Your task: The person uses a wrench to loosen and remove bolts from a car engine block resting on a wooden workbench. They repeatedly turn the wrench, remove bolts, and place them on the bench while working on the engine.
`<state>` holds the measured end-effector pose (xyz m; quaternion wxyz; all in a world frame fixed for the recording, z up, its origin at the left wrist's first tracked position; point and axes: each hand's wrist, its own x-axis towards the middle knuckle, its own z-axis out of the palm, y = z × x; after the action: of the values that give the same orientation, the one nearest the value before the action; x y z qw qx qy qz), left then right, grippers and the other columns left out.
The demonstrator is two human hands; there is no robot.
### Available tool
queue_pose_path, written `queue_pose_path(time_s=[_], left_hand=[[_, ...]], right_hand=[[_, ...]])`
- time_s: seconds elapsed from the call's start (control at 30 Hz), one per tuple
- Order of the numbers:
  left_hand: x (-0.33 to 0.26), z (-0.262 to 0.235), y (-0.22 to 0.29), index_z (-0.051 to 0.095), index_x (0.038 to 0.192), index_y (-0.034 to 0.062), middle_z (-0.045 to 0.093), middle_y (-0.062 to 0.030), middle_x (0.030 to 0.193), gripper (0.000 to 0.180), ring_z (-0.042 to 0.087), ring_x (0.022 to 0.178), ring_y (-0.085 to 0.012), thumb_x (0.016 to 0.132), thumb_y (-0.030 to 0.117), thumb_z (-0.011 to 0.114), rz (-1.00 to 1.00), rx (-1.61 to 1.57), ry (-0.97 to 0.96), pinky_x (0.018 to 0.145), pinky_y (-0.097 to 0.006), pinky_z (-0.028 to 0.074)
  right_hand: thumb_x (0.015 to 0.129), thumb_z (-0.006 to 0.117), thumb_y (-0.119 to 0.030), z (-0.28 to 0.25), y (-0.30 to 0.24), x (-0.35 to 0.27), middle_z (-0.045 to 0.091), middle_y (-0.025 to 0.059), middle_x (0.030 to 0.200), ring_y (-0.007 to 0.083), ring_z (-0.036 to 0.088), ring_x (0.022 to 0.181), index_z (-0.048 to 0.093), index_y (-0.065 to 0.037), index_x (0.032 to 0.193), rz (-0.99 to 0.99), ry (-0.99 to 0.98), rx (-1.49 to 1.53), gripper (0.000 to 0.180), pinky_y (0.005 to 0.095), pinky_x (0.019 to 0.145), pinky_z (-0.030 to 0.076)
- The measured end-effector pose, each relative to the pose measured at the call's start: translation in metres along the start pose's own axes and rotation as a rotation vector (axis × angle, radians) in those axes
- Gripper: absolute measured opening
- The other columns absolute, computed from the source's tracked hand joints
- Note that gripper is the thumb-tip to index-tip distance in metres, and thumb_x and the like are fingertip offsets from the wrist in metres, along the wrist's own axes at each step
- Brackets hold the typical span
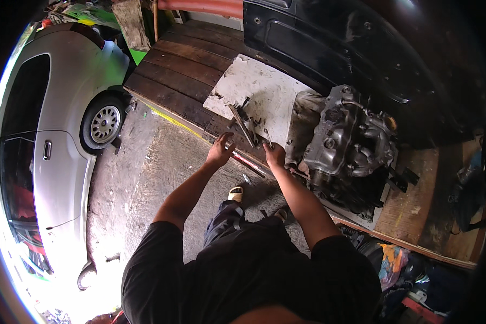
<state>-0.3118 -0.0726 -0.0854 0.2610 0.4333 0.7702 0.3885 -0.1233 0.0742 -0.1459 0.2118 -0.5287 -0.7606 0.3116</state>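
Note:
At the front edge of the wooden bench, my right hand (274, 155) is closed around a slim metal wrench (268, 136), its end pointing up over the white board (275, 86). My left hand (220, 152) hovers by the same edge with bent fingers apart and nothing visible in it. Between and beyond the hands lie a long metal bar (242, 124) and several small dark metal parts, too small to name. To the right of my right hand stands a greasy engine (335, 137) with its cover and manifold showing.
A black vehicle panel (329, 48) leans behind the bench (173, 70). On the left a silver car (65, 146) is parked on the concrete floor (146, 162). Bags and cloths (392, 264) lie below the bench at lower right.

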Motion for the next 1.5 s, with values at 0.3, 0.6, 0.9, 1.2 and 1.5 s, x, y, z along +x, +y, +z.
queue_pose_path(time_s=[0.3, 0.6, 0.9, 1.2, 1.5], left_hand=[[0.049, -0.004, -0.019, 0.051, 0.123, 0.0076, 0.052, -0.0155, 0.123, 0.045, 0.048, 0.115, -0.0356, 0.081, 0.021, 0.06, 0.106, -0.063, 0.114, 0.098, -0.041, 0.039], [0.072, 0.0, -0.035, 0.05, 0.124, 0.0056, 0.05, -0.0161, 0.128, 0.048, 0.045, 0.12, -0.0356, 0.081, 0.024, 0.061, 0.062, -0.055, 0.117, 0.101, -0.041, 0.037], [0.078, 0.0, -0.045, 0.05, 0.124, 0.0033, 0.051, -0.0179, 0.126, 0.049, 0.046, 0.12, -0.0351, 0.082, 0.025, 0.062, 0.085, -0.055, 0.124, 0.101, -0.041, 0.037], [0.075, 0.001, -0.041, 0.05, 0.124, 0.0053, 0.051, -0.0167, 0.127, 0.047, 0.045, 0.12, -0.0344, 0.082, 0.024, 0.062, 0.091, -0.081, 0.114, 0.102, -0.04, 0.036], [0.045, -0.006, -0.013, 0.049, 0.126, 0.0053, 0.048, -0.0175, 0.13, 0.048, 0.044, 0.122, -0.0346, 0.082, 0.021, 0.062, 0.184, -0.062, 0.018, 0.102, -0.04, 0.036]], right_hand=[[0.077, 0.069, -0.035, 0.029, -0.006, 0.064, 0.066, 0.0181, 0.076, 0.035, 0.064, 0.074, 0.066, -0.002, 0.081, 0.145, -0.044, -0.01, 0.033, 0.0426, 0.067, 0.048], [0.076, 0.071, -0.035, 0.052, -0.019, 0.091, 0.067, 0.0173, 0.08, 0.0351, 0.064, 0.079, 0.068, -0.004, 0.084, 0.204, -0.042, -0.033, 0.033, 0.0419, 0.07, 0.049], [0.075, 0.072, -0.034, 0.054, -0.019, 0.093, 0.067, 0.0161, 0.082, 0.0345, 0.064, 0.08, 0.068, -0.006, 0.088, 0.207, -0.004, -0.008, 0.032, 0.0412, 0.071, 0.049], [0.078, 0.07, -0.032, 0.042, -0.013, 0.063, 0.067, 0.0145, 0.08, 0.0308, 0.064, 0.075, 0.067, -0.005, 0.087, 0.187, 0.038, 0.014, 0.029, 0.0392, 0.068, 0.049], [0.088, 0.059, -0.033, -0.01, 0.007, -0.007, 0.066, 0.0146, 0.083, 0.0283, 0.064, 0.078, 0.066, -0.004, 0.092, 0.015, 0.01, 0.212, 0.03, 0.0347, 0.069, 0.047]])
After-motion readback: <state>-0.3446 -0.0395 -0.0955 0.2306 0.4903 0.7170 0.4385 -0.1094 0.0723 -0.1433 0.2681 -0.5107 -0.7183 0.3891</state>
